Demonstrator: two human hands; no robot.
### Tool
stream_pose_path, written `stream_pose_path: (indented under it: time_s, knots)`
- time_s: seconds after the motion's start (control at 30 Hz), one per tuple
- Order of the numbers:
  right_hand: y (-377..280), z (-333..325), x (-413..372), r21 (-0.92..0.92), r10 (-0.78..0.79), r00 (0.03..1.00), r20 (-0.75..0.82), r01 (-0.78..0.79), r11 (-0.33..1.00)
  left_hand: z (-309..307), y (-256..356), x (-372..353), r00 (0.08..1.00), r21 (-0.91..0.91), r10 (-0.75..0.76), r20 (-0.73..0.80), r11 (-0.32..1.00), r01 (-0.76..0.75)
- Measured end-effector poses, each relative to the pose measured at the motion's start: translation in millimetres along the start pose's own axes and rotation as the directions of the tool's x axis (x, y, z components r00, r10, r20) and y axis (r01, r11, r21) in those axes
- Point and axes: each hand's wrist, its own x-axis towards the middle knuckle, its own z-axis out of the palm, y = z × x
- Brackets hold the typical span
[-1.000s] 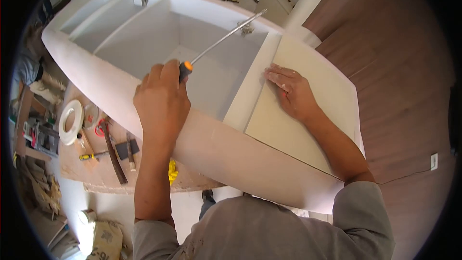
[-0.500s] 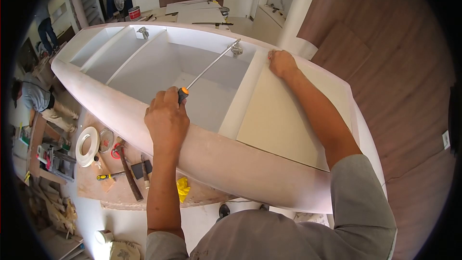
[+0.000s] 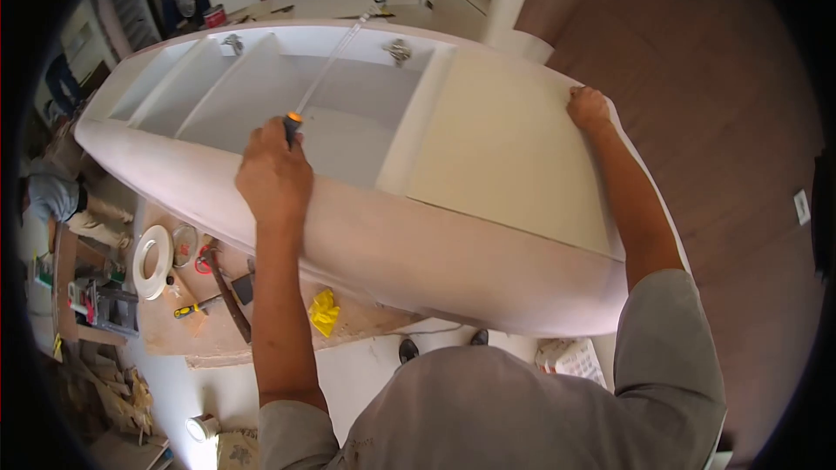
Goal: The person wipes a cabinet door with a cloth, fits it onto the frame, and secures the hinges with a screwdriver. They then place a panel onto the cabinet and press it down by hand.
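Note:
My left hand [image 3: 277,172] is closed round the black and orange handle of a screwdriver [image 3: 294,115]. Its long shaft, blurred, points up over the open compartments of a curved, pale cabinet [image 3: 453,252]. My right hand [image 3: 589,108] rests with curled fingers at the far right corner of the flat cream panel [image 3: 505,144] covering the cabinet's right part. What those fingers hold, if anything, is hidden. Metal hinges, one at the middle [image 3: 398,52] and one further left [image 3: 232,43], sit on the inner far wall.
Below the cabinet, a board [image 3: 348,324] bears a tape roll [image 3: 153,262], a hammer [image 3: 230,300], a yellow-handled tool [image 3: 197,305] and a yellow cloth [image 3: 324,312]. A person [image 3: 54,196] bends at the left. Wood scraps [image 3: 109,396] lie lower left.
My right hand has moved from the panel's left far corner to its right far corner. The screwdriver has shifted left, its tip away from the middle hinge. The view has moved too.

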Motion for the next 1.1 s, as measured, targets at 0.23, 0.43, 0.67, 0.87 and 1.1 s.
stream_pose_path:
  time_s: [0.23, 0.43, 0.67, 0.87, 1.1]
  knots:
    - [35, -81, -121, 0.029, -0.088, 0.996, 0.029, 0.087, 0.996, -1, -1, 1, 0.999, 0.022, 0.037, -0.01, 0.999, -0.037]
    - [26, -152, -225, 0.246, -0.31, 0.935, -0.174, 0.346, 0.905, -1, 0, -1, 1.0, 0.147, 0.021, 0.012, 0.989, -0.023]
    - [71, -221, -316, 0.529, -0.567, 0.812, -0.14, 0.546, 0.65, -24, 66, -17, 0.987, 0.21, -0.115, 0.108, 0.974, 0.09]
    - [171, -209, -353, 0.882, -0.642, 0.751, -0.158, 0.399, 0.25, -8, 171, -26, 0.951, 0.272, -0.186, 0.247, 0.955, 0.117]
    - [246, -92, -409, 0.951, -0.271, 0.944, 0.189, -0.107, 0.29, 13, 191, -42, 0.966, 0.418, -0.16, 0.204, 0.906, 0.062]
